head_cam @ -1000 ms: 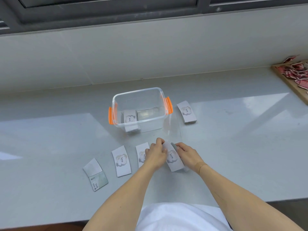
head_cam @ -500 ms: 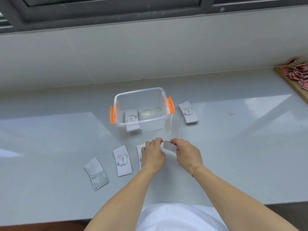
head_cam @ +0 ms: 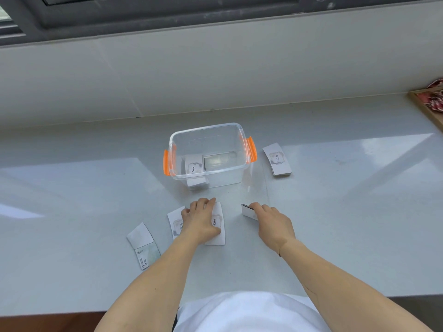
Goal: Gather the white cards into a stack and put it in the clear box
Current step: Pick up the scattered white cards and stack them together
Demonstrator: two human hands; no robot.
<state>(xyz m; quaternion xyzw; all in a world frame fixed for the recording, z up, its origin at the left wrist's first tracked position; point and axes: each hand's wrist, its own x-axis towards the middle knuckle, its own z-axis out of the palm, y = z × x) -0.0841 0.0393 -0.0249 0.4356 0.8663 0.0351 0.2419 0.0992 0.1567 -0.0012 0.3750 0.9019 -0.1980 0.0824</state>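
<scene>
The clear box [head_cam: 209, 135] with orange latches stands mid-counter; a white card pile [head_cam: 194, 167] lies inside at its left. My right hand [head_cam: 271, 222] holds a small stack of white cards [head_cam: 247, 211] on edge, in front of the box. My left hand [head_cam: 200, 220] rests flat on a white "love" card [head_cam: 218, 230] lying on the counter, its fingers spread. Another card [head_cam: 174, 221] pokes out at the left of that hand. Two overlapping cards [head_cam: 143, 244] lie further left. One more white stack [head_cam: 278, 160] lies right of the box.
A wooden tray [head_cam: 425, 105] with red items sits at the far right edge. A low wall [head_cam: 215, 68] and window frame rise behind the counter. The counter's front edge runs just before my white shirt [head_cam: 247, 312].
My hands have parted: the right one carried the held stack to the right, and the left one came down onto the "love" card that it hid before.
</scene>
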